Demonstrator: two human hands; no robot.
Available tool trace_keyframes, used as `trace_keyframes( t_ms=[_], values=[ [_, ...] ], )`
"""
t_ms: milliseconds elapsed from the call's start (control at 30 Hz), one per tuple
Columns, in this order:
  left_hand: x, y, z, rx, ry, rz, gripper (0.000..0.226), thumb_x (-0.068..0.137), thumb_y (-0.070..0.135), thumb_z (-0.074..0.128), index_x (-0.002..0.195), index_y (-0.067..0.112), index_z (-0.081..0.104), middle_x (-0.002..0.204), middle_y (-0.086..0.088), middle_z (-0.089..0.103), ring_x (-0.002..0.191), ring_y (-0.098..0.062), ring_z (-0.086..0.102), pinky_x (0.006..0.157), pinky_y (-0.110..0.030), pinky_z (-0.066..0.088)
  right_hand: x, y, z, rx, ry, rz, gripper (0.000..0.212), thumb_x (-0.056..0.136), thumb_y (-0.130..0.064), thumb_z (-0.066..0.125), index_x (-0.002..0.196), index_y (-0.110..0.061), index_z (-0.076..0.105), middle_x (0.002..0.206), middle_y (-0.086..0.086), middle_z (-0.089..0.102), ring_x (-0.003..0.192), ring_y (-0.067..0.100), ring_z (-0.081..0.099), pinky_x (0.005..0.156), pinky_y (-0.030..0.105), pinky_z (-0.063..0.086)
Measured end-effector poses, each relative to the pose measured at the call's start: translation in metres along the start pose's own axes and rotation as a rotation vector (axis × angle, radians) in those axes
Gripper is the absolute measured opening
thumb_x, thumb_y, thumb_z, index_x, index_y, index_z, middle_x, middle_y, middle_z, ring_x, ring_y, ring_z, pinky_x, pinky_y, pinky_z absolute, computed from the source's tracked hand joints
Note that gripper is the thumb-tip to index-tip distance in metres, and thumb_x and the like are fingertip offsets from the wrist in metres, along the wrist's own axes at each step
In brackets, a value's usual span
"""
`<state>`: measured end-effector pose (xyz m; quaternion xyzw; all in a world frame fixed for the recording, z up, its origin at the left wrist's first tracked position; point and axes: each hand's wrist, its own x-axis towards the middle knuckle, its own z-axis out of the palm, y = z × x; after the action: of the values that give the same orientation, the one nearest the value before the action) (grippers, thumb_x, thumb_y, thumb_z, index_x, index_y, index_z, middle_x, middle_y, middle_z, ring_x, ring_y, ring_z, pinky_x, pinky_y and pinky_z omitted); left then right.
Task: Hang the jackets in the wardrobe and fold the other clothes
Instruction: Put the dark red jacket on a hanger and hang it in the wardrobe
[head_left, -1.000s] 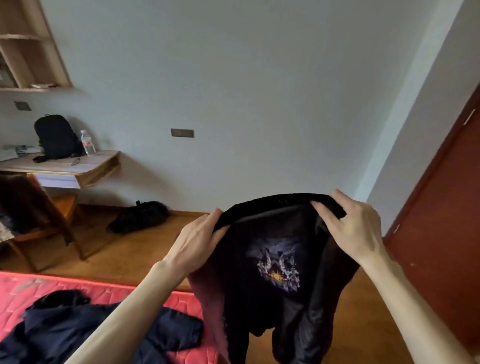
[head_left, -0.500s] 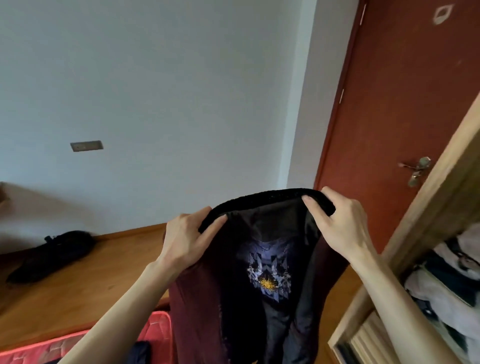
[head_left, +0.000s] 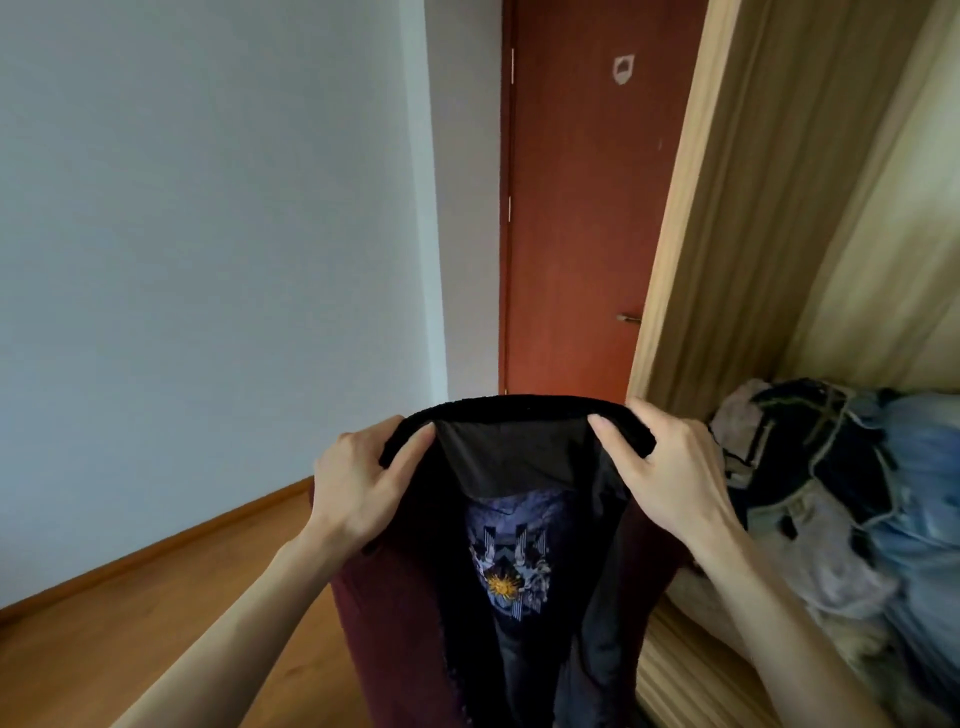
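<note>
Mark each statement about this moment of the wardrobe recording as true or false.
1. Both hands grip the black collar of the dark maroon jacket. True: the left hand and right hand each hold one side.
2. The jacket hangs on a hanger. False: no hanger shows; only the hands hold it up.
3. The reddish-brown door is shut. True.
4. The light wooden wardrobe holds no clothes. False: a pile of blue and pale clothes lies inside.
5. The jacket's lining shows a printed emblem. True.

pale wall (head_left: 208, 234), red door (head_left: 571, 208), wooden floor (head_left: 130, 623)
</note>
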<state>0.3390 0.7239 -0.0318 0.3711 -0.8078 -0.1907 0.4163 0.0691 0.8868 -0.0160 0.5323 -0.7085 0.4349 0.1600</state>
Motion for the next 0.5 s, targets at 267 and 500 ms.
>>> trace_keyframes(
  t_ms=[267, 500],
  values=[
    [0.065, 0.025, 0.062, -0.112, -0.098, 0.068, 0.056, 0.096, 0.071, 0.049, 0.066, 0.023, 0.049, 0.055, 0.003, 0.054, 0.055, -0.017, 0.054, 0.056, -0.038, 0.044, 0.018, 0.028, -0.028, -0.111, 0.088, 0.131, 0.047, 0.096, -0.044, 0.068, 0.071, -0.007, 0.053, 0.048, 0.001, 0.041, 0.048, 0.021, 0.049, 0.052, 0.034, 0.040],
    [0.126, 0.034, 0.112, -0.292, -0.334, 0.243, 0.052, 0.097, 0.066, 0.051, 0.075, 0.019, 0.058, 0.065, 0.004, 0.062, 0.062, -0.013, 0.060, 0.064, -0.038, 0.051, 0.023, 0.050, -0.038, -0.116, 0.212, 0.269, 0.030, 0.094, -0.049, 0.067, 0.067, -0.043, 0.056, 0.055, -0.011, 0.059, 0.053, 0.007, 0.058, 0.053, 0.035, 0.042]
  ],
)
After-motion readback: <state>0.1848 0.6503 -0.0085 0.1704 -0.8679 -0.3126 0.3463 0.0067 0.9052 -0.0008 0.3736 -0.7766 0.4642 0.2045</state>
